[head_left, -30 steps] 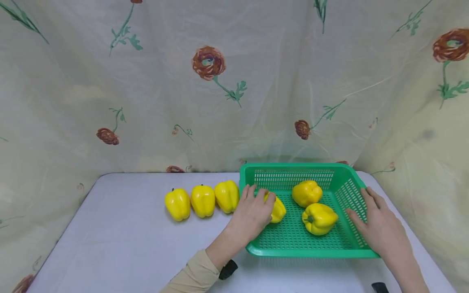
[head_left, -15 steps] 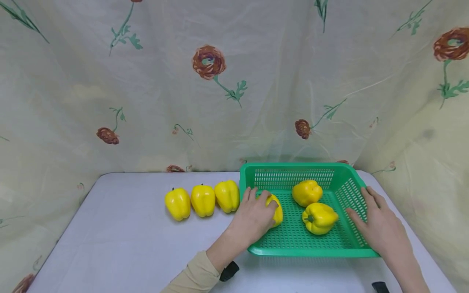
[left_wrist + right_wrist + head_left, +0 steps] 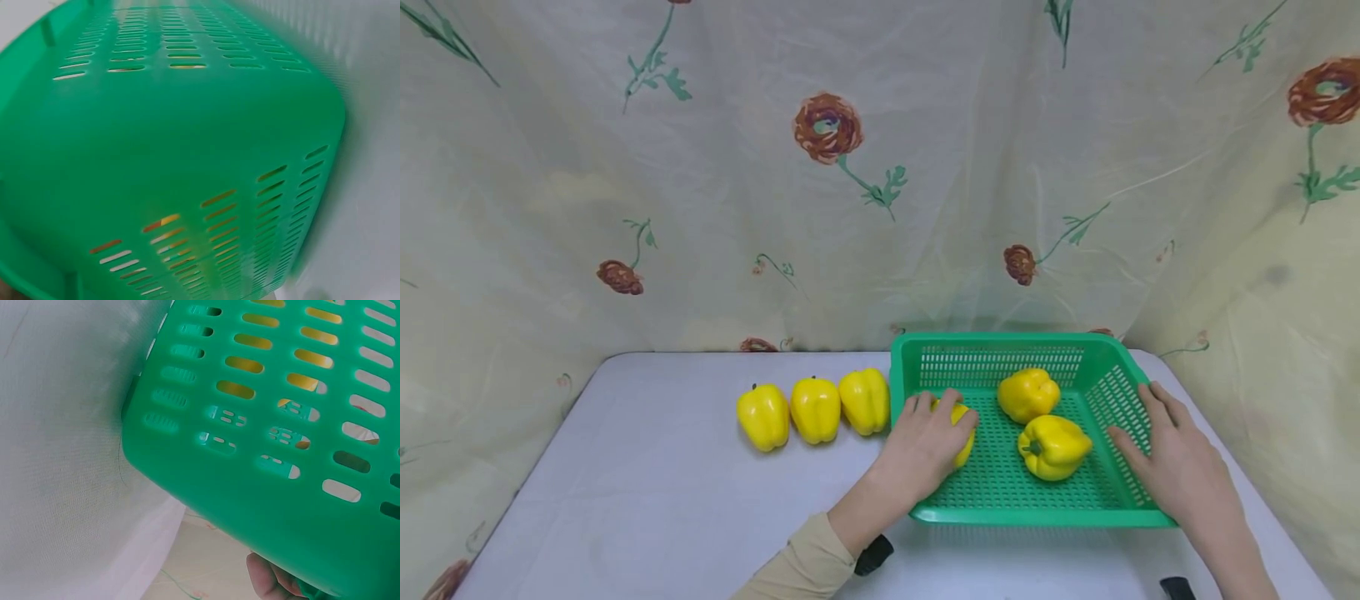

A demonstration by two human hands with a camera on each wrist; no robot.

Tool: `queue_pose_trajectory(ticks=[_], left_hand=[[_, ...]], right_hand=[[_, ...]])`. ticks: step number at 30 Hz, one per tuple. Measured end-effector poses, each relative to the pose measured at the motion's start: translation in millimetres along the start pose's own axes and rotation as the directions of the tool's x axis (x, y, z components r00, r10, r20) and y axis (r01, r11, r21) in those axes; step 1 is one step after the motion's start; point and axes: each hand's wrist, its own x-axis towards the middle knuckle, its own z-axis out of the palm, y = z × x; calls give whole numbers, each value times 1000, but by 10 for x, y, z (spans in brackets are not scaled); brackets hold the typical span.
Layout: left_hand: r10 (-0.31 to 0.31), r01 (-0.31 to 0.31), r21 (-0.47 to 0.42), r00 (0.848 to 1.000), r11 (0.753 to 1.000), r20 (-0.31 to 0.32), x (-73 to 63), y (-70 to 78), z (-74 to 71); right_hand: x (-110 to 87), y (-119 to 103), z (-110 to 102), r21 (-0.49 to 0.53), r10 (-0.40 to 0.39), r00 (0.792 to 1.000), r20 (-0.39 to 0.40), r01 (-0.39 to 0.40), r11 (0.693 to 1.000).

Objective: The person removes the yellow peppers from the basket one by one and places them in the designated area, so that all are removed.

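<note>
In the head view a green plastic basket stands on the right of the table. My left hand reaches over its left wall, fingers curled round a yellow bell pepper that they partly cover. Two more bell peppers lie in the basket: one farther back and one nearer the front. At the right wall my right hand holds the rim, thumb on the inner side and fingers over the outer side. The right wrist view has fingertips at the rim; the left wrist view has only the basket wall.
Left of the basket, a row of yellow bell peppers stands on the white-covered table: a left one, a middle one and a right one near the basket wall. A flowered curtain hangs behind.
My left hand has shifted slightly right and toward me, drawing its bell pepper a little nearer to the basket's front left. My right hand and the other bell peppers have stayed put.
</note>
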Motion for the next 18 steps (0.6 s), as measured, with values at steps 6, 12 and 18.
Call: queue_pose_trajectory(ticks=[6,12,18], left_hand=[[-12,12,9,999,1000,50,-2,12,13],[-16,15,29,1000,999,22,-11,23,41],[-21,20,44,1000,999,19,-7,35,42]], right_hand=[[-1,-8,3,0,-2,1000,-6,2,1000],[-1,-15,9,1,0,1000,-6,0,1000],[-1,0,13,1,-7,1000,-19,7,1000]])
